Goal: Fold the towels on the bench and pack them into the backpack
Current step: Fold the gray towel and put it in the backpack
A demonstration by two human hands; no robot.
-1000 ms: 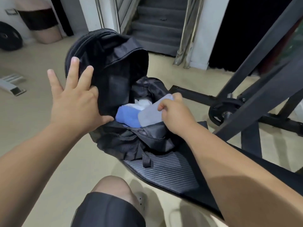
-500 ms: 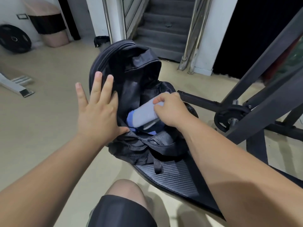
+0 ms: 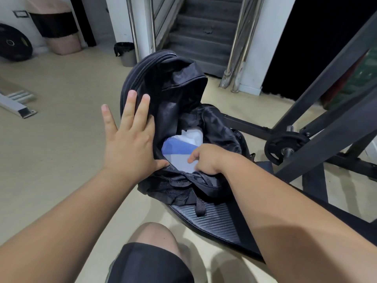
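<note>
- the black backpack [image 3: 173,82] lies on the near end of the dark, ribbed tabletop [image 3: 214,221], with its main compartment unzipped and gaping towards the camera.
- the left hand [image 3: 130,144] lies flat against the backpack's left side. its grip is wide, with the fingers straight and spread, and the thumb rests at the rim of the opening.
- the right hand [image 3: 208,158] is inside the mouth of the backpack. its grip is closed on the pale grey towel [image 3: 181,164], the fingers bent down over the towel's right edge. the thumb is hidden.
- the pale grey towel sits at the front of the opening, just inside the near rim.
- a blue towel [image 3: 177,147] lies right behind it and touches it, and a white towel [image 3: 193,135] lies deeper in the compartment.
- a bare knee [image 3: 153,233] above dark shorts shows at the bottom of the view, just beside the tabletop's edge.
- to the right stand the dark bars of a rack with a small weight plate [image 3: 285,144] on a peg.
- far left, a large weight plate [image 3: 12,43] leans by the wall near a pink bin [image 3: 59,27].
- grey stairs [image 3: 204,27] rise behind the backpack.
</note>
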